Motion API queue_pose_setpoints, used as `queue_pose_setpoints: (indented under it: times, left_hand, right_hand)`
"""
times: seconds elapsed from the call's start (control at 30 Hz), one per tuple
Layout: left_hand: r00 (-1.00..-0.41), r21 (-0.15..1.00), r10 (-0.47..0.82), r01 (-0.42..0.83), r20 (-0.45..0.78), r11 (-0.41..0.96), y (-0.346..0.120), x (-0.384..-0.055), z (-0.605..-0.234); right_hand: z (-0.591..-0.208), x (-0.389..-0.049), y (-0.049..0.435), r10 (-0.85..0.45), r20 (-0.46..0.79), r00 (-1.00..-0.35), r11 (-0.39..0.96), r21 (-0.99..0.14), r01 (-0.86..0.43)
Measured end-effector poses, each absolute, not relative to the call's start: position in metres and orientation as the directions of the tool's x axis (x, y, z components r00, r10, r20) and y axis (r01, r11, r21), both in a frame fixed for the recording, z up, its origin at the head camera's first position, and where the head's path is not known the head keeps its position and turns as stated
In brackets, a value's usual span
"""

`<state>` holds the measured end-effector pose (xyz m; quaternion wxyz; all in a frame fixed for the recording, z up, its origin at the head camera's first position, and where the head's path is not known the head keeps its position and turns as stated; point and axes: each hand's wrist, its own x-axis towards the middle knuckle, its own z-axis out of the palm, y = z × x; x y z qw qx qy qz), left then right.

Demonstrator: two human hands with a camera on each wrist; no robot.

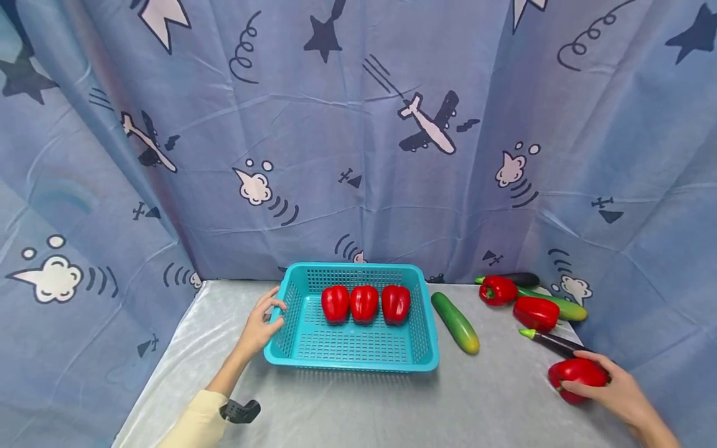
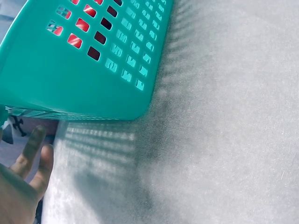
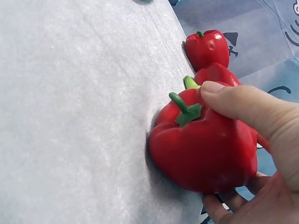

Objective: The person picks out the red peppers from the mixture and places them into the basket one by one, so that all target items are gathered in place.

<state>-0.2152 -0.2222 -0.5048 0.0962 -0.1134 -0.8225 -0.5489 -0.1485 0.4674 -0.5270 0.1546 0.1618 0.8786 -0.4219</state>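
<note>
My right hand (image 1: 607,389) grips a red bell pepper (image 1: 578,373) at the table's right side. In the right wrist view, the thumb lies on top of that pepper (image 3: 205,144) and the other fingers are under its far side; its green stem faces the table's middle. My left hand (image 1: 263,323) is at the left rim of a turquoise plastic basket (image 1: 358,367), fingertips and thumb tip apart at the rim. In the left wrist view, two loosely extended fingers (image 2: 44,170) show beside the basket wall (image 2: 70,88). Three red bell peppers (image 1: 364,305) stand inside the basket's back half.
A green cucumber (image 1: 456,323) lies just right of the basket. Farther right are two red bell peppers (image 1: 536,313), another long green vegetable (image 1: 568,309) and two dark eggplants (image 1: 554,341), one partly behind the held pepper. A patterned blue curtain (image 1: 358,155) borders the table.
</note>
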Motion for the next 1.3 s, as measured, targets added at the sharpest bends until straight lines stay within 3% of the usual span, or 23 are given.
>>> queue_pose_setpoints:
  times: [0.23, 0.87, 1.1, 1.3]
  left_hand:
    - [-0.951, 0.874, 0.073, 0.304, 0.299, 0.379, -0.222, -0.216, -0.506]
    - [-0.953, 0.874, 0.078, 0.299, 0.292, 0.383, -0.222, -0.216, -0.506]
    - [-0.948, 0.872, 0.060, 0.310, 0.311, 0.377, -0.227, -0.229, -0.530]
    - [-0.949, 0.870, 0.060, 0.309, 0.310, 0.384, -0.233, -0.236, -0.546]
  right_hand:
    - [-0.522, -0.150, 0.460, 0.182, -0.391, -0.902, 0.585, -0.694, 0.419]
    - [-0.487, -0.163, 0.414, 0.046, -0.204, -0.978, 0.476, -0.856, 0.201]
    - [-0.487, -0.174, 0.386, -0.059, -0.174, -0.983, 0.358, -0.923, 0.142]
    - [-0.485, -0.182, 0.366, -0.126, -0.093, -0.988, 0.372, -0.927, 0.040]
